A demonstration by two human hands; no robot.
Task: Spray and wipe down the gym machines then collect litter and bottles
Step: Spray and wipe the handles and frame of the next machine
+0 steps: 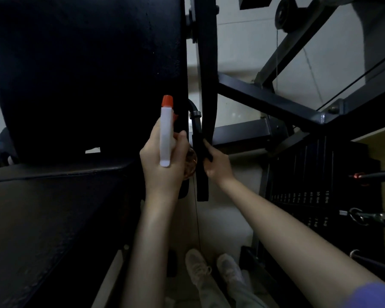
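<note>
**Head view, looking down.** L hand (162,161) grips a spray bottle (166,134). Its fingers are curled round the neck and the white trigger head lies over the hand. The orange nozzle (167,101) points up-frame, close to the edge of the black back pad (82,74). The bottle's amber body shows just below the fingers, btwn the two hands.

R hand (217,165) is clamped on a dark strip (202,185) hanging below a curved black handle bar (195,121). Whether the strip is a cloth or a padded grip can't be told in the low light. The hands are just beside each other, not touching.

- **Machine, L side:** seat pad (42,196) lies lower L and meets the bottom edge of the back pad.
- **Machine, R side:** grey steel frame (265,101) crosses upper R, w/ a pulley (283,13) near the top.
- **Weights:** weight stack (309,174) stands R of the R forearm, plates labelled in lbs. A red-tipped pin (357,175) sits at its R edge, w/ a carabiner (355,216) lower down.
- **Person:** purple sleeve (373,296) at the lower R corner. Two pale shoes (196,263) stand on the light floor (231,218), bottom centre.
</note>
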